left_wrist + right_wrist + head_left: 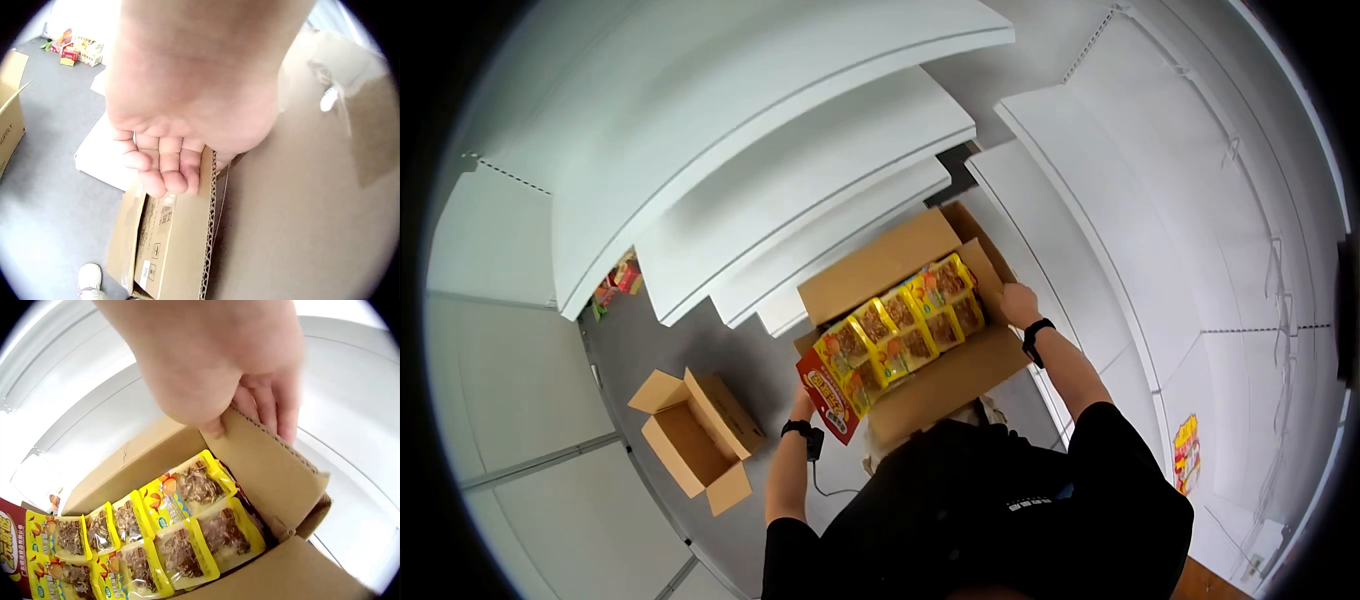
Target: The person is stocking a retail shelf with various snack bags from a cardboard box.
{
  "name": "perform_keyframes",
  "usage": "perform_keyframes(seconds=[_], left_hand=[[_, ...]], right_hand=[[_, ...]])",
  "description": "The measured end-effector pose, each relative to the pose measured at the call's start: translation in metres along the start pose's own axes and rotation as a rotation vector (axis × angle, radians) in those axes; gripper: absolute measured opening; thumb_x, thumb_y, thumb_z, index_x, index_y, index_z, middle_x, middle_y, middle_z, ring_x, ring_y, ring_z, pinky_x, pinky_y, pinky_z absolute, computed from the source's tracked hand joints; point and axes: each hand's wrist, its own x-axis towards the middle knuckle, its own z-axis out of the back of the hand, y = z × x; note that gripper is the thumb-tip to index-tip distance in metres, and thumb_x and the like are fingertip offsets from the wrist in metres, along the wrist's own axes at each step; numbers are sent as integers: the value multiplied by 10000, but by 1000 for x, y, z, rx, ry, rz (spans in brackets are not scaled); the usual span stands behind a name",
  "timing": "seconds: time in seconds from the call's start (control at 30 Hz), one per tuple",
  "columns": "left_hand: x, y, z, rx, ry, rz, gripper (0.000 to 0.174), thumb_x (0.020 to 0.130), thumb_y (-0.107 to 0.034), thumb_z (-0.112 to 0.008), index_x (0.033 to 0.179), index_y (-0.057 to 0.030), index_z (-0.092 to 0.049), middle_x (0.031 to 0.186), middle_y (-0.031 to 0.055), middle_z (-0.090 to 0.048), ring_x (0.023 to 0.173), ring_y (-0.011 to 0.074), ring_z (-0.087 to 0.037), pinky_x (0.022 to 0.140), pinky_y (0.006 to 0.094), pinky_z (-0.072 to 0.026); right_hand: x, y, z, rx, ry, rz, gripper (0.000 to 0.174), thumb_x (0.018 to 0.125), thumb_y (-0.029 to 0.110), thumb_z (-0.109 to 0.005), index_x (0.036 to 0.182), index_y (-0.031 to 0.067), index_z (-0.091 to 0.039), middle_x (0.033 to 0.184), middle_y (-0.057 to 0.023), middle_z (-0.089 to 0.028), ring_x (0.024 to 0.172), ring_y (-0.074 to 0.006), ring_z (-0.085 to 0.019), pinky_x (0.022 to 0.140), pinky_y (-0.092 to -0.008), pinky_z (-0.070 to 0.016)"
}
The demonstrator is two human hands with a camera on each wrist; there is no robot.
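An open cardboard box (948, 388) is held in front of the body, flaps spread. Rows of yellow snack packets (905, 345) with clear windows over brown food lie in it. A red printed card (828, 398) at their left end sticks out past the box's edge. My left hand (187, 119) grips a cardboard flap (187, 244) at the left end, fingers over its outer face; the head view mostly hides this hand behind the card. At the opposite end, my right hand (231, 375) pinches an upright flap (265, 469) between thumb and fingers.
A smaller open carton (700, 435) stands on the grey floor (745, 350) to the left. White tiered shelves (820, 170) rise ahead, with more shelving (1090, 190) on the right. Several colourful packages (78, 50) sit on the floor at far left.
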Motion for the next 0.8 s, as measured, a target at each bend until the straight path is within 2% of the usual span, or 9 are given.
perform_keyframes(seconds=[0.07, 0.1, 0.27, 0.4, 0.53, 0.57, 0.67, 0.7, 0.8], left_hand=[[34, 7, 7, 28, 20, 38, 344, 973, -277, -386, 1163, -24, -521, 1071, 108, -593, 881, 226, -592, 728, 366, -515], [50, 15, 12, 44, 32, 53, 347, 973, -279, -384, 1164, -25, -521, 1073, 108, -593, 886, 226, -591, 729, 366, -515], [95, 59, 50, 137, 68, 72, 359, 975, -290, -374, 1172, -28, -519, 1084, 107, -594, 912, 223, -591, 737, 363, -516], [84, 57, 62, 277, 90, 36, 368, 977, -298, -365, 1178, -30, -518, 1093, 106, -594, 933, 221, -591, 742, 361, -516], [31, 26, 32, 719, 55, -16, 466, 979, -392, -299, 1196, -38, -511, 1081, 105, -607, 1004, 210, -574, 779, 364, -511], [34, 32, 40, 733, -39, 20, 614, 945, -539, -257, 1191, -39, -513, 1048, 103, -621, 971, 190, -584, 781, 336, -500], [-1, 46, 35, 616, 34, -20, 746, 867, -690, -256, 1178, -68, -525, 1028, 96, -637, 898, 192, -630, 788, 310, -501], [-5, 51, 42, 578, 84, -44, 750, 844, -704, -325, 1199, -70, -514, 1022, 95, -635, 862, 205, -638, 761, 325, -506], [-6, 77, 58, 709, 69, -154, 664, 864, -616, -434, 1218, -59, -504, 1032, 80, -631, 876, 224, -632, 780, 367, -504]], right_hand=[[30, -3, -28, 112, -47, -117, 316, 880, 300, -487, 890, 22, -637, 934, -188, -635, 825, -358, -607, 733, -460, -486], [42, -17, -55, 146, -78, -168, 293, 869, 272, -486, 816, 22, -629, 906, -190, -634, 835, -358, -604, 747, -453, -483], [42, -39, -147, 181, -14, -114, 307, 841, 242, -458, 771, -19, -605, 882, -226, -620, 859, -393, -585, 756, -459, -471], [3, -40, -151, 86, -72, 86, 322, 830, 245, -459, 787, -40, -602, 877, -241, -619, 873, -397, -578, 756, -455, -466], [-19, -24, -176, 477, -104, -175, 297, 819, 259, -511, 820, -11, -634, 820, -194, -639, 802, -313, -614, 694, -400, -482], [-30, -25, -182, 575, -129, -194, 303, 817, 264, -515, 834, -11, -641, 770, -171, -643, 741, -276, -626, 651, -378, -486], [-70, -20, -185, 841, -40, -292, 298, 821, 267, -535, 887, 0, -648, 730, -92, -643, 666, -173, -626, 588, -312, -484], [-78, -19, -188, 928, 19, -318, 293, 824, 266, -544, 907, 6, -649, 735, -64, -642, 660, -140, -621, 578, -289, -481], [-101, -14, -199, 1109, 81, -381, 306, 834, 287, -554, 942, 13, -636, 809, -49, -642, 679, -143, -623, 587, -276, -484]])
